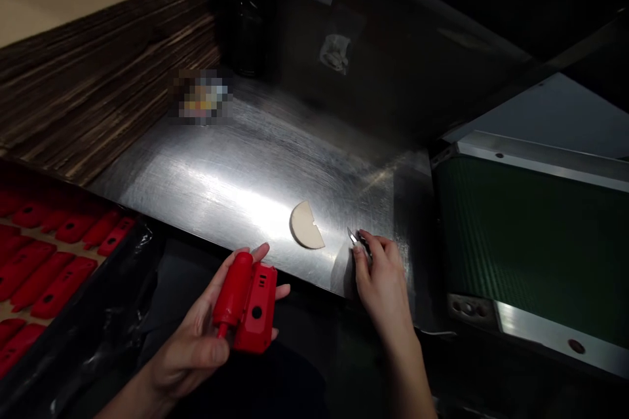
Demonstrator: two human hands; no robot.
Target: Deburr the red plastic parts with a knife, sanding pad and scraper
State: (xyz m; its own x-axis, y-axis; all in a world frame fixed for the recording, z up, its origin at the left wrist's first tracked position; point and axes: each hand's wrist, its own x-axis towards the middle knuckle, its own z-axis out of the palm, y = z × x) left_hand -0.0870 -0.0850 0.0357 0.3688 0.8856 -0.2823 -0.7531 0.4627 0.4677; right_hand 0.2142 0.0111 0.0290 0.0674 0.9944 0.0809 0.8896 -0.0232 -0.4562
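Note:
My left hand [196,334] is closed around a red plastic part [256,308], made of a rounded cylinder side by side with a flat piece that has slots and a dark round hole. Between the thumb and fingers of my right hand [383,275] is a small craft knife [352,236], its pointed blade angled up and left over the metal bench. A flat beige half-disc [307,226] with a small notch in its straight edge lies on the bench, left of the blade and apart from both hands.
The steel bench [216,150] reaches back to a dark panel with a bag [335,52] and label on it. Stacked cardboard [122,46] rises at left, above a box of several red parts [63,281]. A green conveyor belt [540,236] runs at right.

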